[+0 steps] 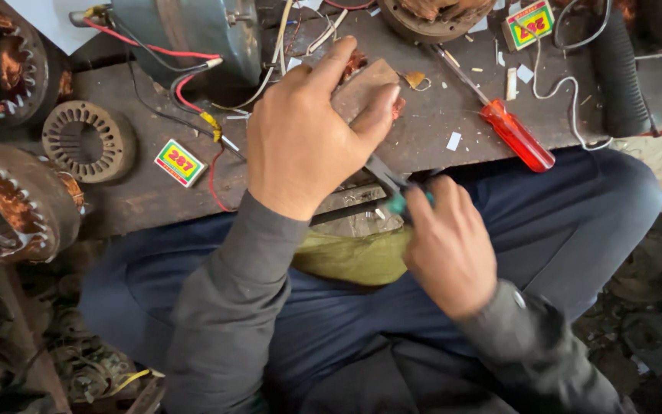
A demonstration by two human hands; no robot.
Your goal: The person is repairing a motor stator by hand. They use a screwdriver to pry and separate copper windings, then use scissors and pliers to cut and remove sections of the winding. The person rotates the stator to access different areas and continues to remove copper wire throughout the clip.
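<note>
Right, head view only. Left hand (300, 138) is clamped down over a flat brownish rectangular block (362, 86) on the dark worn wooden workbench (438, 130): thumb along the block's right edge, index finger stretched over its top, palm covering the near half. The block pokes out from under the fingers toward the far right; something coppery shows just behind it, too hidden to identify.

Right hand (446, 245) is closed around a teal-handled metal hand tool (392, 192), probably pliers, can't tell for sure. The tool's metal end runs up and left from the fist, under the heel of the left hand, at the bench's near edge. So the tool sits between both hands, the block above it and farther from the body.

Around them:
- red-handled screwdriver with steel shaft (511, 132), lying diagonally to the right of the block, well apart from both hands
- small green, red and yellow cardboard box (180, 162), left of the left wrist
- ring-shaped laminated steel stator core (90, 140), further left
- copper-wound stator (9, 203) at the left edge
- red and black wires (185, 96) running from a grey metal motor housing (193, 31) at the top
- olive-yellow cloth bundle (354, 257) on the lap, just below the bench edge, touching the right hand's left side
</note>
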